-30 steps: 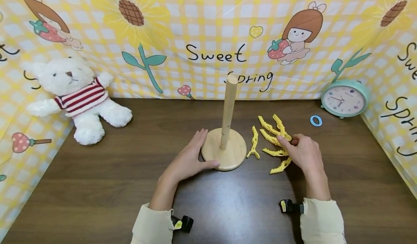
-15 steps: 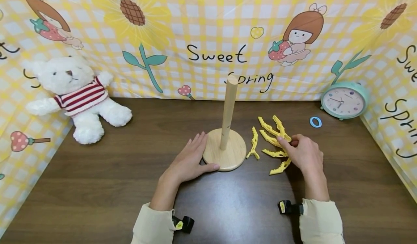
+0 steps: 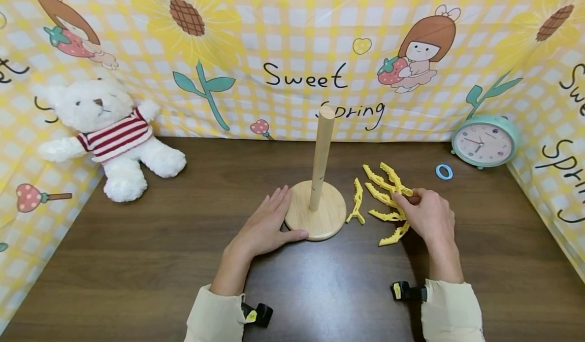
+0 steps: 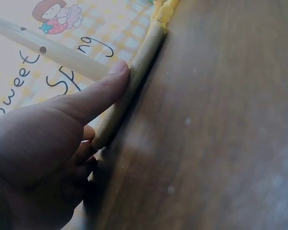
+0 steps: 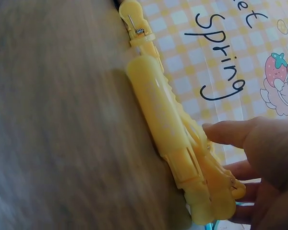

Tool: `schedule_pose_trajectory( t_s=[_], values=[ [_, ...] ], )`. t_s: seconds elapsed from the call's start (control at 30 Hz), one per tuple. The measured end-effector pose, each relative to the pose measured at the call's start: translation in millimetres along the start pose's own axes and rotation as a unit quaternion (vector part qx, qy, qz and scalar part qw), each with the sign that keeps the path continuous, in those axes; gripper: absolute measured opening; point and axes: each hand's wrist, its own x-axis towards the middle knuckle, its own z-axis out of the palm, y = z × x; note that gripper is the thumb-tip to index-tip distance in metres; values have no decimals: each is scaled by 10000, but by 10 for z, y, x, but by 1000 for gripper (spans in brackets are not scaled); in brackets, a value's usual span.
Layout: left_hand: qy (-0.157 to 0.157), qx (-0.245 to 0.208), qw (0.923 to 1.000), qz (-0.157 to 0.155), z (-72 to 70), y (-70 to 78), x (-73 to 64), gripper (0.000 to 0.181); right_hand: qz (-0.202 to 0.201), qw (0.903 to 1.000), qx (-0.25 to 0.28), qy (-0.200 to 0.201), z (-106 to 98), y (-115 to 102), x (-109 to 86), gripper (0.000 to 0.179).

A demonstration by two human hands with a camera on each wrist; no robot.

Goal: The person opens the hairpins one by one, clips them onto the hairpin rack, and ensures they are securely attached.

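A wooden stand [image 3: 322,149], an upright dowel on a round base, stands mid-table. My left hand [image 3: 262,228] rests against the base's left side, fingers straight along the edge and thumb across the front rim; in the left wrist view the thumb [image 4: 103,91] lies on that rim. Right of the stand, several yellow alligator hair clips [image 3: 381,215] lie fanned out. One hair clip [image 3: 357,200] lies alone, close to the base. My right hand [image 3: 429,212] pinches the tail of the hair clip [image 3: 390,173] at the top of the fan, its fingertips partly hidden.
A light blue ring [image 3: 444,172] lies behind the right hand, near a mint alarm clock [image 3: 484,141]. A white teddy bear [image 3: 119,139] in a striped shirt sits at the back left. Yellow checked cloth [image 3: 283,17] encloses the table [image 3: 151,261] on three sides.
The uppermost hair clip has turned slightly, its tip shifting left and its tail right under the right hand's fingers. The left hand and the stand have barely moved.
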Motion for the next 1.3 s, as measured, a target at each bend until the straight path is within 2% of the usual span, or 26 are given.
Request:
schedule_pose_trajectory(
  t_s=[0.1, 0.2, 0.33, 0.43, 0.63, 0.77, 0.93, 1.13, 1.3],
  values=[
    [26, 6, 10000, -1, -3, -10, -11, 108, -162, 9994, 209, 228, -18, -10, -7, 70],
    [64, 5, 10000, 13, -9, -13, -27, 108, -569, 9951, 572, 564, -40, -11, -19, 64],
    [77, 12, 9999, 74, -6, -19, -32, 108, -1324, 9791, 1145, 1039, -47, -8, -33, 50],
    [70, 32, 9999, 66, -5, -27, -34, 109, -1818, 9657, 1405, 1210, -41, -22, -31, 41],
    [60, 23, 10000, 19, -9, -34, -18, 108, -2329, 9467, 1775, 1340, -32, -48, -21, 34],
    [28, 20, 10000, -3, -10, -34, -11, 108, -2526, 9326, 2202, 1338, -32, -77, -30, 30],
    [26, 41, 10000, 25, -5, -37, -5, 108, -2837, 9202, 2481, 1061, -37, -165, -68, 27],
    [-3, 33, 10000, 6, 5, -37, 0, 107, -3038, 9151, 2574, 643, -43, -273, -123, 28],
    [5, 21, 10000, 8, 16, -34, 7, 108, -3138, 9147, 2470, 624, -44, -296, -140, 28]
  ],
)
